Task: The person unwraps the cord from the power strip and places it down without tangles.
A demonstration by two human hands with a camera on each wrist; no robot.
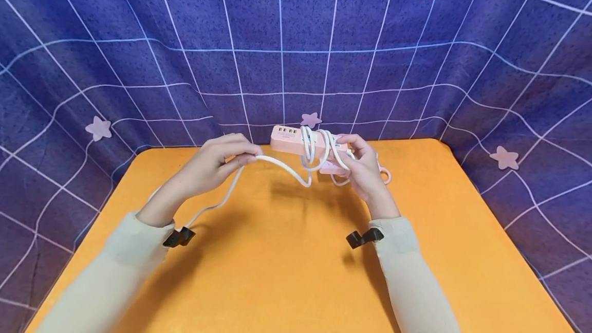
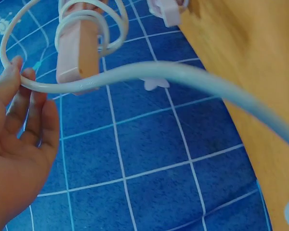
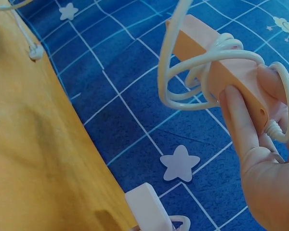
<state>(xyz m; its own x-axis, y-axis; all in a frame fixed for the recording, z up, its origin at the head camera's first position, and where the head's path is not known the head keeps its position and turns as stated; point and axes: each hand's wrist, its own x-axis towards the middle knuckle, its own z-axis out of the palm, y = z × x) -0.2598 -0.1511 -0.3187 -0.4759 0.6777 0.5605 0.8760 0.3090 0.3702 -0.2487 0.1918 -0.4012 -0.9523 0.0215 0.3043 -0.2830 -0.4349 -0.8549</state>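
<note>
A pink power strip [image 1: 289, 144] with several USB ports is held in the air by my right hand [image 1: 367, 173], thumb on one side and fingers on the other. Its white cord [image 1: 281, 162] loops several times around the strip's body. My left hand [image 1: 215, 162] pinches a length of that cord between thumb and fingertips, left of the strip. From there the cord droops toward the left forearm. In the right wrist view, a white plug [image 3: 36, 51] lies near the table's edge.
Behind the right hand, a second pale pink block [image 1: 329, 168] with a looped cord rests on the orange table [image 1: 287, 261]; its kind is partly hidden. A blue gridded curtain [image 1: 296, 66] with star shapes surrounds the table's back and sides.
</note>
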